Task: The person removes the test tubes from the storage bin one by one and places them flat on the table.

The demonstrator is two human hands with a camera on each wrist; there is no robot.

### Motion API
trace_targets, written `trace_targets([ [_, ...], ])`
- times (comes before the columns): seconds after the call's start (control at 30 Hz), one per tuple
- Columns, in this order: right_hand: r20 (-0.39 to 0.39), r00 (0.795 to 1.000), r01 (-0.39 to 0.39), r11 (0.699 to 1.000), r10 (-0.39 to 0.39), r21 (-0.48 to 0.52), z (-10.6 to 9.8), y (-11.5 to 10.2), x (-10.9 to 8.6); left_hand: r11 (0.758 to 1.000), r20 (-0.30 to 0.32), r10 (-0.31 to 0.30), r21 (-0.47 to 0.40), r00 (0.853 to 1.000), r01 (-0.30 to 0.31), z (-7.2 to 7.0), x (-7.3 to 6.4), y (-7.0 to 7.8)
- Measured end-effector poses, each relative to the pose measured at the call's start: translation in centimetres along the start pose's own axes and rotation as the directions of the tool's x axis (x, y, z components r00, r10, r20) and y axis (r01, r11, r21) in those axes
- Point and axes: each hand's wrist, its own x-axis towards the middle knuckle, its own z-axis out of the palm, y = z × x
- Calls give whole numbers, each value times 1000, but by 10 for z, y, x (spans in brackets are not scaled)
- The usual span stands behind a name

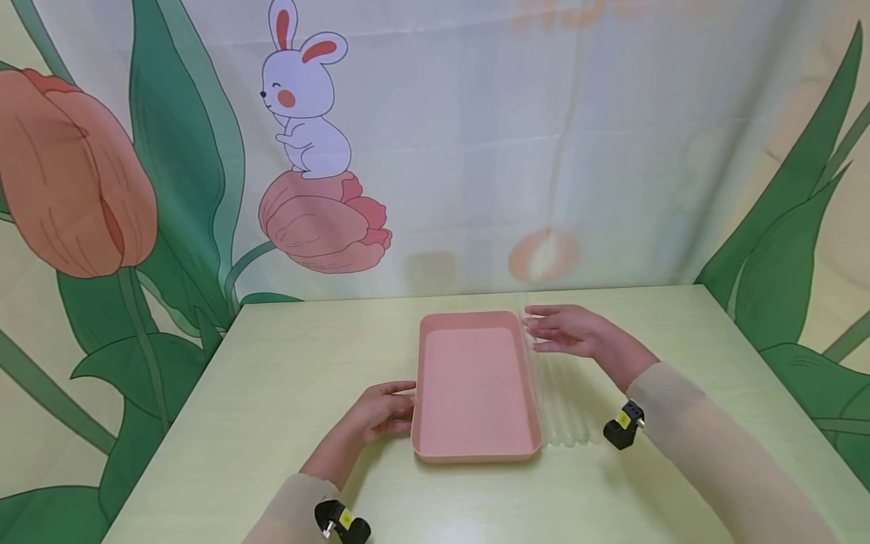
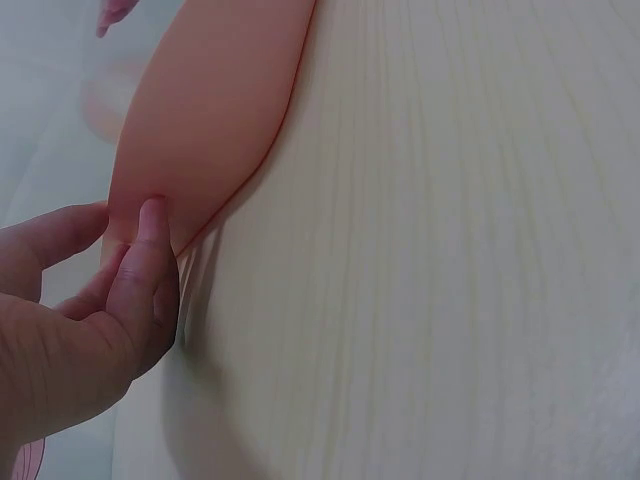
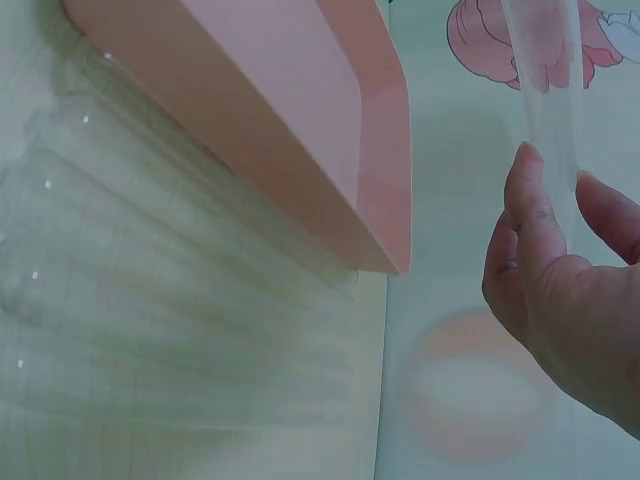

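A shallow pink tray [image 1: 476, 385] lies on the table with its long sides running front to back. My left hand [image 1: 384, 410] rests against the tray's left outer wall, the fingertips touching it in the left wrist view. Beyond the tray's right side, my right hand [image 1: 569, 330] pinches a clear test tube [image 3: 550, 90] between thumb and fingers. That tube stands roughly upright and is barely visible in the head view. Several more clear test tubes [image 1: 567, 408] lie side by side on the table, right of the tray, their rounded ends toward me.
The pale wood-grain table [image 1: 285, 385] extends around the tray. Behind it hangs a printed cloth [image 1: 448, 151] with a rabbit and tulips, meeting the table's back edge. A black wrist camera [image 1: 624, 425] sits on each sleeve.
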Motion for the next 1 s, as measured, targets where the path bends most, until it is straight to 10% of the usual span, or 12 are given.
trace_targets([
  [1.0, -117, 993, -46, 987, 29, -151, -77, 32, -34, 1000, -9, -14, 7, 1000, 14, -1, -1, 2],
])
